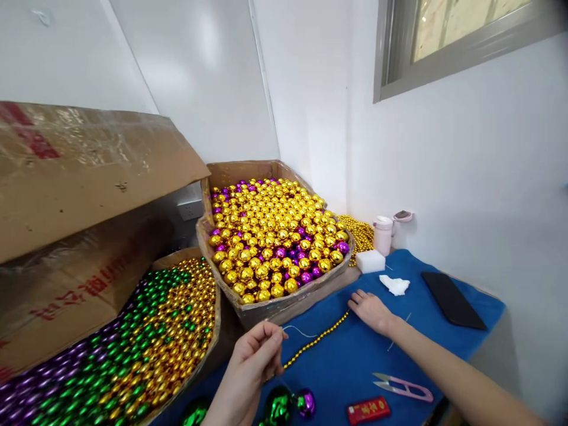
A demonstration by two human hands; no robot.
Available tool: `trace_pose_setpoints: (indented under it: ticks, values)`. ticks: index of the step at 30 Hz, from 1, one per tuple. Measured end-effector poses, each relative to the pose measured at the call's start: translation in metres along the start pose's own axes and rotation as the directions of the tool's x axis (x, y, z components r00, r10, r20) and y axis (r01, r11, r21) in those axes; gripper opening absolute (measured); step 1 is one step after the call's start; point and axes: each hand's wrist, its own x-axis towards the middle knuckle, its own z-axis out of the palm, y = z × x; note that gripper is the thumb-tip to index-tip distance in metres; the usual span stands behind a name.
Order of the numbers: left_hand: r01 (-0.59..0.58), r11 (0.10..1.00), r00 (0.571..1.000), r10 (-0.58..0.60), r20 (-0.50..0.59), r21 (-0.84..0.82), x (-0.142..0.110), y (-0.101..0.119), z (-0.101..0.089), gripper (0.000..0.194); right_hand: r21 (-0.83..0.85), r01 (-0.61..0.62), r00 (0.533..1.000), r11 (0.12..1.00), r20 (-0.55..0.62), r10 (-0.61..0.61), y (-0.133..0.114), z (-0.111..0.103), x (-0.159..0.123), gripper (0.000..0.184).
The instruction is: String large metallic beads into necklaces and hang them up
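My left hand [260,358] is closed in a pinch on a thin white thread [299,330], which curves out to the right of the fingertips. A string of small gold beads [317,339] runs from beneath this hand across the blue cloth. At its far end, my right hand [373,310] rests low on the cloth, fingertips closed on the last beads. Large shiny balls, a green one [279,403] and a purple one [306,402], lie just right of my left wrist. Another green ball [195,411] is partly hidden behind the left forearm.
A box [275,310] of gold and purple balls stands behind; a second box [217,313] holds small beads at left. On the blue cloth [337,367] are snips [406,387], a red lighter-like case [368,410], a black tablet-like slab [452,300], tissue [394,285] and white block [370,261].
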Motion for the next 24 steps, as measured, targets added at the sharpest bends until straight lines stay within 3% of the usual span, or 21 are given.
trace_pose_setpoints:
  ticks: [4, 7, 9, 13, 17, 24]
  values:
    - [-0.037, 0.998, 0.998, 0.034, -0.053, -0.052, -0.005, -0.001, -0.010, 0.020, 0.055, 0.057, 0.998, 0.997, -0.036, -0.055, -0.014, -0.036, -0.014, 0.019]
    - [-0.072, 0.997, 0.991, 0.075, -0.114, 0.032, -0.005, -0.003, -0.015, 0.022, 0.111, 0.208, 0.977, 0.972, -0.064, -0.202, -0.037, -0.078, -0.033, 0.023]
    - [-0.105, 0.979, 0.984, 0.128, -0.121, 0.176, -0.003, -0.006, -0.016, 0.025, 0.139, 0.327, 0.945, 0.935, -0.080, -0.318, -0.059, -0.108, -0.046, 0.021]
    - [-0.184, 0.893, 0.968, 0.237, -0.082, 0.412, 0.003, -0.015, -0.012, 0.025, 0.155, 0.530, 0.848, 0.834, -0.108, -0.519, -0.106, -0.152, -0.058, 0.038]
    - [-0.223, 0.873, 0.973, 0.230, 0.038, 0.434, 0.000, -0.022, -0.007, 0.018, 0.086, 0.644, 0.763, 0.760, -0.153, -0.628, -0.136, -0.171, -0.050, 0.030]
    - [-0.200, 0.908, 0.965, 0.116, 0.237, 0.369, -0.023, -0.017, -0.009, 0.025, 0.078, 0.675, 0.735, 0.734, -0.147, -0.661, -0.145, -0.171, -0.029, 0.010]
